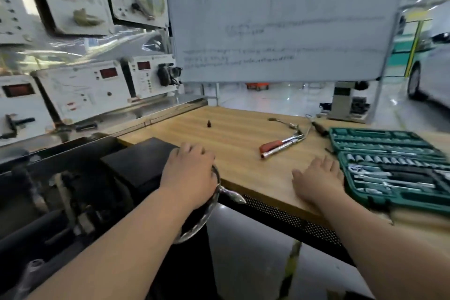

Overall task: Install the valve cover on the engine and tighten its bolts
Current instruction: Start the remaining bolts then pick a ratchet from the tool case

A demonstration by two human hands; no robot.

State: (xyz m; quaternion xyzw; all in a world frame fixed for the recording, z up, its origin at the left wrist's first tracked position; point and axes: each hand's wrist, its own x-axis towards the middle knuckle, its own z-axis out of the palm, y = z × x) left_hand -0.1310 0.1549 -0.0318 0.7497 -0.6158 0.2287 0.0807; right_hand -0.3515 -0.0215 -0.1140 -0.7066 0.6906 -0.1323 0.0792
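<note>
Dark engine parts [73, 202] fill the lower left, blurred. A black box-shaped part [138, 161] sits at their right end, beside the wooden table [231, 134]. My left hand [190, 173] rests over a chrome ring-shaped wheel [214, 200], with its fingers lying on the black part's edge. My right hand [319, 180] lies flat on the table with fingers spread and holds nothing. It is just left of an open green socket set case [389, 170]. A red-handled ratchet [280, 145] and one small dark bolt [209, 124] are on the table.
Other hand tools [289, 126] lie behind the ratchet. White instrument panels [92, 87] stand at the left and a whiteboard [280, 27] behind the table. A white car [431, 75] is parked at the far right. The table's front edge has a perforated black strip [280, 217].
</note>
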